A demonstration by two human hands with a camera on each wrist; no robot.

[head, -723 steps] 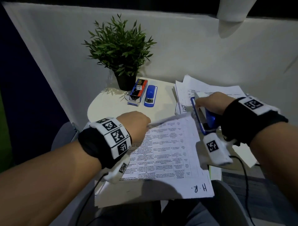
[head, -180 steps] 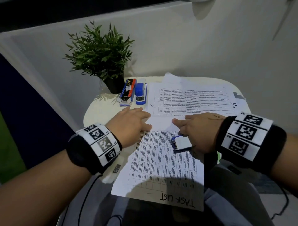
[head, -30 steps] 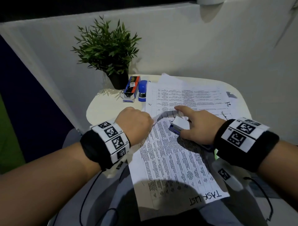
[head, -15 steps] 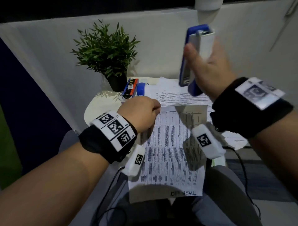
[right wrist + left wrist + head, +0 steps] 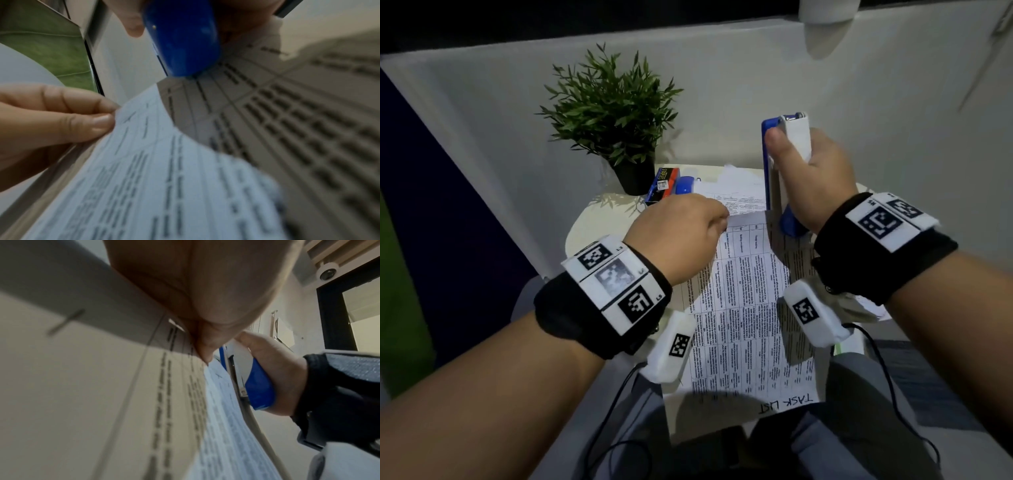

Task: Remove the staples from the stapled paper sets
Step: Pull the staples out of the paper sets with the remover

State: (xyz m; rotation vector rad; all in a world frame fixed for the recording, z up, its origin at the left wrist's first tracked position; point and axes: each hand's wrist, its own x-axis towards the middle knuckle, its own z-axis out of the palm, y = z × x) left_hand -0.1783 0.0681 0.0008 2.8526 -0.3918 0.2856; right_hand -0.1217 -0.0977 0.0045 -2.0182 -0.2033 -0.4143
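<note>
A printed paper set [image 5: 743,308] headed "TASK LIST" lies lengthwise on the small round table [image 5: 599,222]. My left hand [image 5: 688,233] pinches its far left corner between thumb and fingers [image 5: 98,120] and lifts it. In the left wrist view a staple [image 5: 65,322] shows in the paper [image 5: 82,402]. My right hand [image 5: 811,178] grips a blue and white stapler [image 5: 786,164] upright above the paper's far right corner, its blue end [image 5: 183,39] down near the sheet [image 5: 246,129]. The same stapler [image 5: 252,382] shows in the left wrist view.
A potted green plant [image 5: 616,116] stands at the table's back left. Beside it lie a staple box [image 5: 662,185] and a second blue stapler [image 5: 685,185]. More printed sheets [image 5: 736,192] lie at the back under the held stapler. A white wall rises behind.
My right hand has lowered the stapler from high above the table toward the paper's far right corner. The left hand still pinches the far left corner.
</note>
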